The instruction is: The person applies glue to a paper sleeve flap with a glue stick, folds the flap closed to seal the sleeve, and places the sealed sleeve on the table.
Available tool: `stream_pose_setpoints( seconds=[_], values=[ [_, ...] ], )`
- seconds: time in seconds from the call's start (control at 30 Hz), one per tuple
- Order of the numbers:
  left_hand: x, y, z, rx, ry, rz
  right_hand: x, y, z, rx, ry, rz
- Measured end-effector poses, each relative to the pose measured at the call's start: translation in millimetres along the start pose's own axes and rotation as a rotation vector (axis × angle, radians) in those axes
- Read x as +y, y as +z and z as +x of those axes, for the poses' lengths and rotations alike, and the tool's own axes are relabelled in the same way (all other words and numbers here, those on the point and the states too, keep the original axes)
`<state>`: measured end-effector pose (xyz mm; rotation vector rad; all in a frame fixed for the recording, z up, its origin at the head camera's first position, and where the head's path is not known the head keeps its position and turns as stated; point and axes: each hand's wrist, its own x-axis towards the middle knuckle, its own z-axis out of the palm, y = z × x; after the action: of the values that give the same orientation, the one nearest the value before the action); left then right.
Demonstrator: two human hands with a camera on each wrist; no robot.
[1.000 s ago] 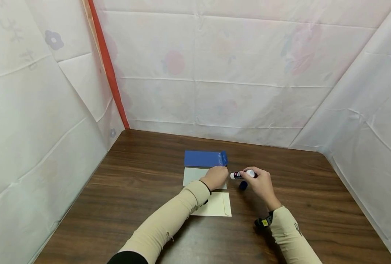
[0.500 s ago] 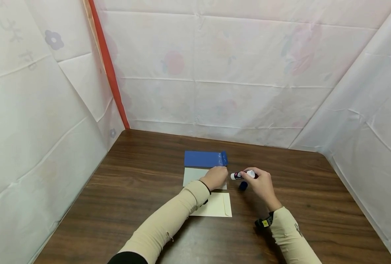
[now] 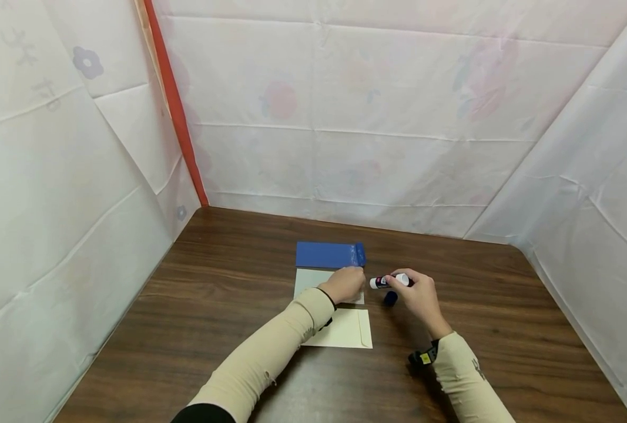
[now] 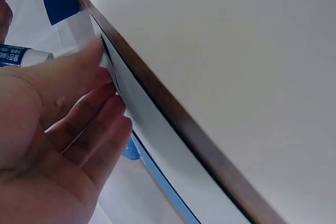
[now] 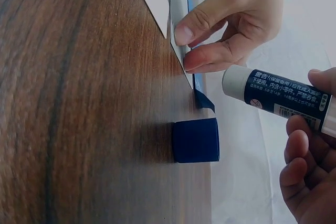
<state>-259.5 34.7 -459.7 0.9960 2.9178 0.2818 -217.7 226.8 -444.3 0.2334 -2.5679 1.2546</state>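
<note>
In the head view my left hand (image 3: 346, 283) lies over the right end of a pale grey envelope (image 3: 309, 281). Seen from the wrists, its thumb and index finger pinch that envelope's edge at the flap end; the other fingers curve loosely alongside. My right hand (image 3: 419, 294) grips a glue stick (image 5: 286, 97) with a dark printed label, tilted, its white end towards the left hand but apart from it. A dark blue cap (image 5: 196, 140) stands on the table below the stick. Behind the grey envelope lies a blue envelope (image 3: 324, 254), its right flap raised and streaked with white.
Nearest me lies a cream envelope (image 3: 347, 329), its flap folded at the right and its left part hidden by my left forearm. All lie on a dark wooden table (image 3: 228, 294). White sheeting (image 3: 313, 164) walls the back and both sides.
Hands, glue stick and envelopes keep practically the same places; the whole head view shifts only very slightly.
</note>
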Motion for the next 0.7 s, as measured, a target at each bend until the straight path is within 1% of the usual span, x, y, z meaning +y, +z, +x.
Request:
stream_pose_setpoints(
  seconds=[0.2,0.43,0.5,0.6,0.7],
  values=[
    [-1.2,-0.4,-1.3,0.003,0.016,-0.024,0.6,-0.3,-0.1,-0.003,0.019,-0.001],
    [-0.1,-6.3,-3.9,-0.055,0.008,-0.016,1.5,-0.5,0.4,-0.006,0.025,0.003],
    [0.5,-6.2,-4.4,-0.062,0.007,-0.013,1.4,-0.4,-0.1,-0.009,0.028,0.005],
    [1.3,-4.9,-4.9,-0.055,0.008,-0.003,1.1,-0.5,-0.8,-0.016,0.031,0.005],
    [1.3,-2.9,-5.0,-0.029,0.019,0.009,1.3,-0.6,-0.9,-0.018,0.033,0.005]
  ],
)
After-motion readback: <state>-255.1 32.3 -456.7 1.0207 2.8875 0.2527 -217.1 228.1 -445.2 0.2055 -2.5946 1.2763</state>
